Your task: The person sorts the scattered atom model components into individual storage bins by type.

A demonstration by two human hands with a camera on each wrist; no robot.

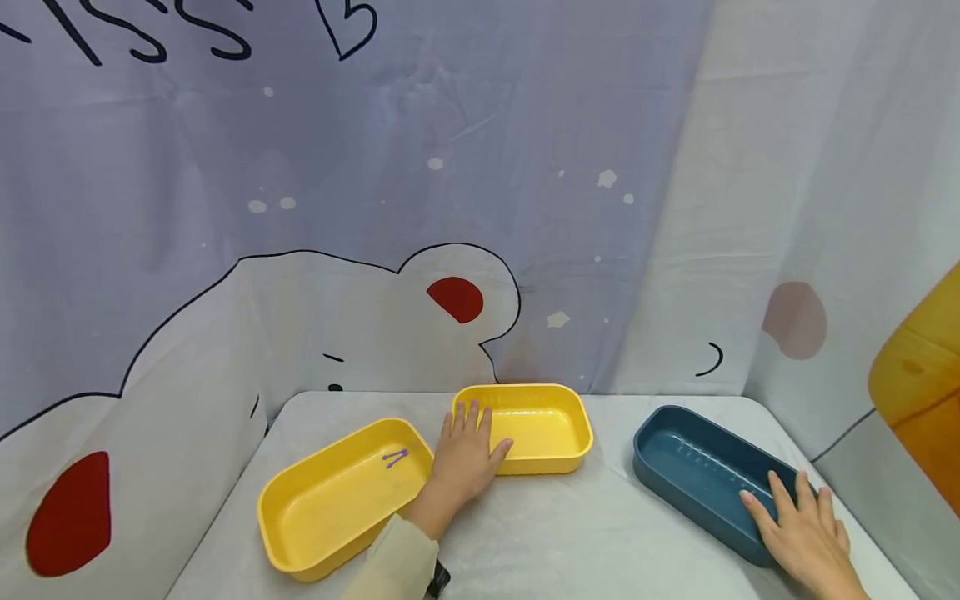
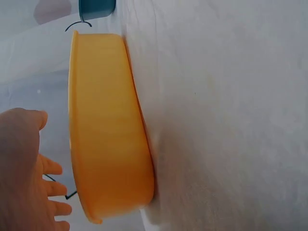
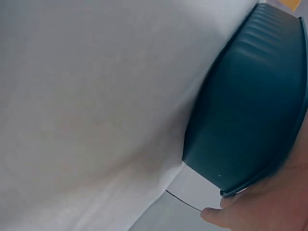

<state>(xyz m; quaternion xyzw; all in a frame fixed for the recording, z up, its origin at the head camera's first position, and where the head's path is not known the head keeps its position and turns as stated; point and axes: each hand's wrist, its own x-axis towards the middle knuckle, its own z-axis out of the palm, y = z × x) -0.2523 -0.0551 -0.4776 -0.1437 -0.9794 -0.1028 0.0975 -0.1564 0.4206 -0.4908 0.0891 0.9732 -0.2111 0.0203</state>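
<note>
In the head view my left hand point(image 1: 467, 457) reaches over the left end of a small yellow tray point(image 1: 573, 462), its fingers straight and spread. The left wrist view shows that hand point(image 2: 24, 168) beside the tray's rim, with the tray's side wall point(image 2: 108, 120) facing the camera. My right hand point(image 1: 810, 537) lies over the near right end of a dark blue tray point(image 1: 697, 492), fingers spread at the rim. From the right wrist, the blue tray's outer wall point(image 3: 245, 110) fills much of the view, with the hand point(image 3: 274, 207) right against its rim.
A longer yellow tray point(image 1: 322, 508) stands at the left, angled, with thin purple pieces point(image 1: 395, 457) inside near its far right end. All trays rest on a white-covered table point(image 1: 555, 542). A printed curtain point(image 1: 450, 200) hangs close behind the table and along its sides.
</note>
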